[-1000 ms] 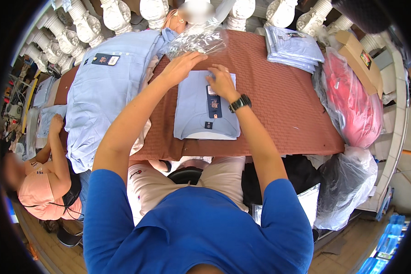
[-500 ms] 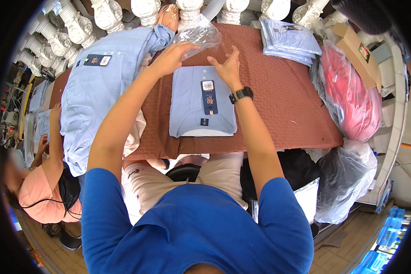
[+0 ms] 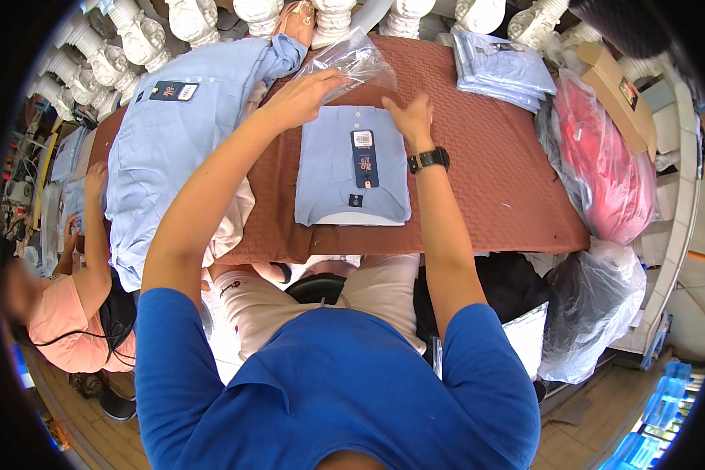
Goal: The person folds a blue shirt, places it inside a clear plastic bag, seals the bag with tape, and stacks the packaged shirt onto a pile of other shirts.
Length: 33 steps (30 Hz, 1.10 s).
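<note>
A folded light-blue shirt (image 3: pixel 329 172) lies on the brown-covered table in front of me, its collar toward me and a dark hang tag (image 3: pixel 365 160) on its front. Just beyond its far edge, my left hand (image 3: pixel 309 95) has its fingers closed on a clear plastic bag (image 3: pixel 360 66). The bag is crumpled and lifted above the cloth. My right hand (image 3: pixel 413 117), with a dark watch on the wrist, is held open by the shirt's far right corner, thumb apart from the fingers. Nothing shows in it.
Unfolded light-blue shirts (image 3: pixel 184 125) are heaped at the left. Bagged folded shirts (image 3: pixel 501 70) lie at the far right. Beside the table's right edge are a red bundle in plastic (image 3: pixel 603 164) and a cardboard box (image 3: pixel 619 98). A co-worker in a peach top (image 3: pixel 74 321) sits at the left.
My right hand has shifted right and slightly toward me, away from the bag. The left hand has moved slightly right with the plastic bag.
</note>
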Each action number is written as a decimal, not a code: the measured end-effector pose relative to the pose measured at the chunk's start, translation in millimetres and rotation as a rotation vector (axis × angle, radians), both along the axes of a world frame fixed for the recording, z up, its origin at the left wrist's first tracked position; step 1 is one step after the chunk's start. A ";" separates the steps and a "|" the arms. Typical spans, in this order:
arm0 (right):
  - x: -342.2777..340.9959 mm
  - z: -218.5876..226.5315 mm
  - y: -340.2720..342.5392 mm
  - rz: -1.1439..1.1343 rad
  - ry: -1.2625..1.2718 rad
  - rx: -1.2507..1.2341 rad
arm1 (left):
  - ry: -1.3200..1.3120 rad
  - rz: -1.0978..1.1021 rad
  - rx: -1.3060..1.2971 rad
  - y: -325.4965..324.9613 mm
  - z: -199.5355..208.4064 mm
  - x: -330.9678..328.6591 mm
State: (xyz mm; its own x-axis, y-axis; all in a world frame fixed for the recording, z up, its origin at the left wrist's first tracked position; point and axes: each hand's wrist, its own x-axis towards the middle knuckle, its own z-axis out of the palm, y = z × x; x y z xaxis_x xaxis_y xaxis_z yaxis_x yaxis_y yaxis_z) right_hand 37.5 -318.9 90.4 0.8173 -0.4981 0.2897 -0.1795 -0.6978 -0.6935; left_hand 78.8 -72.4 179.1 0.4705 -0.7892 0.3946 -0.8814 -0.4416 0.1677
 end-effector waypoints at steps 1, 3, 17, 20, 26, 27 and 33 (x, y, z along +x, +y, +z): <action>-7.4 -12.6 -4.5 -0.111 0.278 0.057 | -0.013 0.011 -0.018 -0.6 -4.7 2.8; -48.3 -3.5 -1.4 0.027 0.434 0.008 | -0.019 0.045 -0.044 11.0 -21.1 4.3; -202.0 -15.8 20.4 0.205 0.497 0.269 | -0.001 0.037 -0.088 8.0 -36.6 1.9; -205.9 -24.6 27.3 0.153 0.316 0.743 | -0.025 0.012 -0.112 5.5 -41.6 2.4; -224.0 -33.7 66.0 -0.037 -0.019 1.673 | -0.017 0.007 -0.114 7.2 -41.8 2.1; -224.4 -34.6 71.4 -0.096 -0.028 1.681 | -0.028 0.003 -0.114 7.1 -40.8 2.9; -214.7 -3.8 91.1 -0.068 -0.180 1.633 | -0.014 0.015 -0.111 9.0 -38.6 3.0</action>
State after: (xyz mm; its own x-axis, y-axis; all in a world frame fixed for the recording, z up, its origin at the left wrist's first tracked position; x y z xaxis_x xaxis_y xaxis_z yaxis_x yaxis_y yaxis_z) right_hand -177.2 -227.7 86.6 0.7986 -0.3843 -0.4631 -0.0179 0.7540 -0.6566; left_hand 81.8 -63.4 140.5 0.4756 -0.7330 0.4863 -0.8775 -0.4342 0.2038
